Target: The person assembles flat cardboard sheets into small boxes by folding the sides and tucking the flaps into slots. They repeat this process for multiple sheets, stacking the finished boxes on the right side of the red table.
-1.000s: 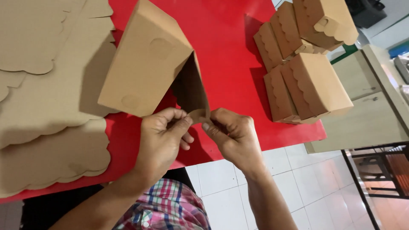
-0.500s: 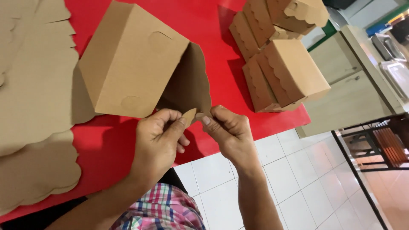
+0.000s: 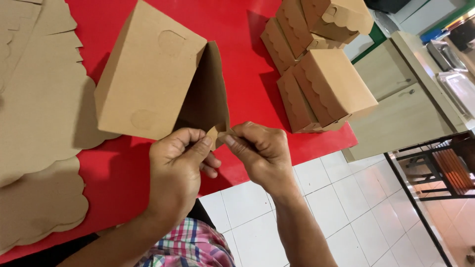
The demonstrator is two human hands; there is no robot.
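Bare red table [image 3: 247, 74] between half-folded box [image 3: 148, 79] and finished boxes [image 3: 321, 84]; flat blanks [image 3: 39, 123] crowd left.

Small packing workshop: red table [image 3: 148, 198], flat cardboard blanks [image 3: 39, 123], stacked folded boxes [image 3: 316, 74], tiled floor [image 3: 366, 207].

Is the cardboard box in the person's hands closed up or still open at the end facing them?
Open. The cardboard box shows a dark interior; its end flap stands out, pinched by left hand and right hand.
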